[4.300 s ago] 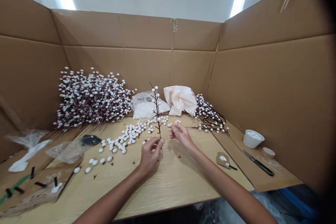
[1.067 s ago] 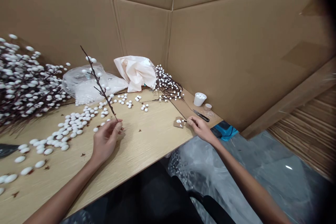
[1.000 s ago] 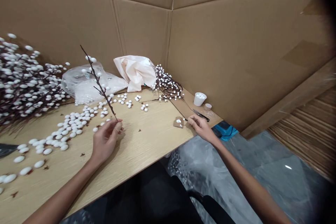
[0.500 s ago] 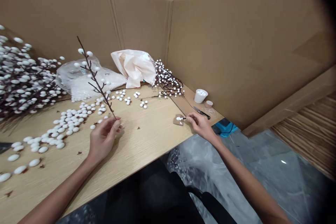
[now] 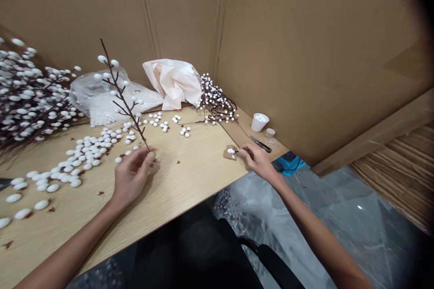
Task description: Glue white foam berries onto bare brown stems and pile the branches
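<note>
My left hand (image 5: 130, 176) is closed on the lower end of a brown artificial twig (image 5: 122, 99), held upright with a slight lean to the left. Several white berries (image 5: 114, 63) sit on its upper side shoots, while other shoots are bare. At the right of the table, my right hand (image 5: 258, 162) pinches a short dark stick (image 5: 236, 151); its exact kind is too small to tell. White matter covers the stick's tip, which is at a small brown cardboard piece (image 5: 230, 155) smeared with white paste.
Loose white berries (image 5: 86, 149) are spread over the table's left side. Finished berry branches (image 5: 30, 90) pile up at far left. Behind lie a clear plastic bag (image 5: 101, 99) and more branches (image 5: 217, 99). Right: a white cup (image 5: 259, 122), a tape roll (image 5: 270, 133), thread snips (image 5: 260, 143).
The view has shifted slightly. Both hands keep their holds, and the right hand's stick still meets the cardboard piece, with its tip moved only a little.
</note>
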